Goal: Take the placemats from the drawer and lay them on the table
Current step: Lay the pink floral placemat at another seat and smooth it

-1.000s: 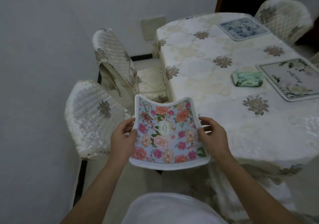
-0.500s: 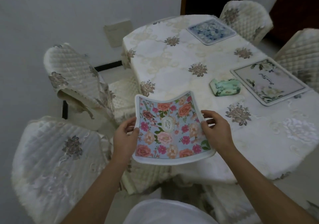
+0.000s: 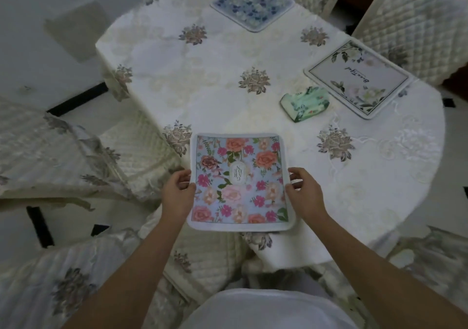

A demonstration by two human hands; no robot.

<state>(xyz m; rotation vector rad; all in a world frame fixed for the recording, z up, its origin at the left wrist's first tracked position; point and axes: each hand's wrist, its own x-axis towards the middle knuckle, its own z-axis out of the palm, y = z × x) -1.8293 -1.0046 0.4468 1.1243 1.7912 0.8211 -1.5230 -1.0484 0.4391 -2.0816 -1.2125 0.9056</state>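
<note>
Rounded table (image 3: 228, 57) under glossy cream cloth embroidered with flowers; quilted chair covers (image 3: 415, 19) around it; rose-printed placemat (image 3: 240, 181), white-bordered, held flat at the near edge; cream rectangular placemat (image 3: 359, 78) at right; blue square placemat (image 3: 253, 4) at the far end; left hand (image 3: 177, 192) and right hand (image 3: 306, 194) pinch the rose mat's sides, thumbs on top; soft green tissue pack (image 3: 305, 103).
</note>
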